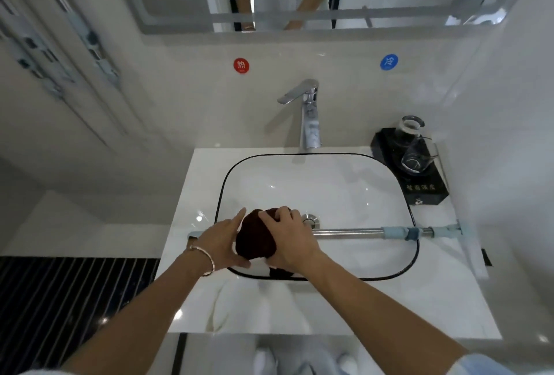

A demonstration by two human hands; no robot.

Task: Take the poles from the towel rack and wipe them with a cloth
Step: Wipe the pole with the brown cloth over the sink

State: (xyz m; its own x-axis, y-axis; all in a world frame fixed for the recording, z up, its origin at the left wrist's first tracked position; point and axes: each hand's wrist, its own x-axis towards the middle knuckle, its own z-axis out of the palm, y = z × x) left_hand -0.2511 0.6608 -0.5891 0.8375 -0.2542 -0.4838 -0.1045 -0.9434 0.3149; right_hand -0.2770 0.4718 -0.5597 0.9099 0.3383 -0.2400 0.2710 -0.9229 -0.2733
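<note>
Dark brown bunched cloth (254, 242) sits wrapped over a long silver metal pole (353, 231) with pale blue fittings. The pole lies crosswise over the white, black-rimmed rectangular basin (329, 188). The person's right hand (289, 242) curls its fingers over the cloth from the right, gripping it. The braceleted left hand (220, 242) lays fairly straight fingers against the cloth's left side, thumb below. Whether it also holds the pole cannot be told. A chrome faucet (308, 116) stands behind the basin.
</note>
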